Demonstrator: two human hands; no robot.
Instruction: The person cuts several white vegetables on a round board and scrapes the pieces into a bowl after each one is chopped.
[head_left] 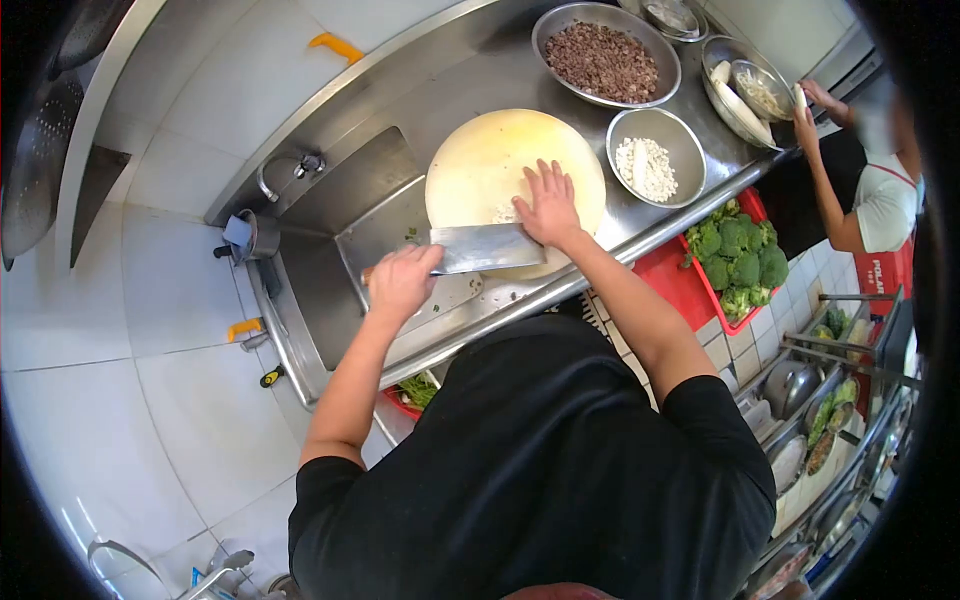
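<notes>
My left hand (402, 287) is wrapped round the handle of a cleaver (487, 249), which lies low over the near part of a round, pale yellow chopping board (475, 150). The blade points right, and its far end comes close to the heel of my right hand (549, 203). That hand is open, with fingers spread on the board. Beside its fingertips lies a small heap of chopped white bits (506, 214). To the right of the board stands a steel bowl (693, 150) of chopped white pieces (646, 168).
A large bowl (537, 38) of brown minced food is behind the board. The sink (318, 235) lies left, with a tap (275, 178). Broccoli (738, 250) fills a red crate at the right. A co-worker (885, 205) handles a pale, long item by another bowl.
</notes>
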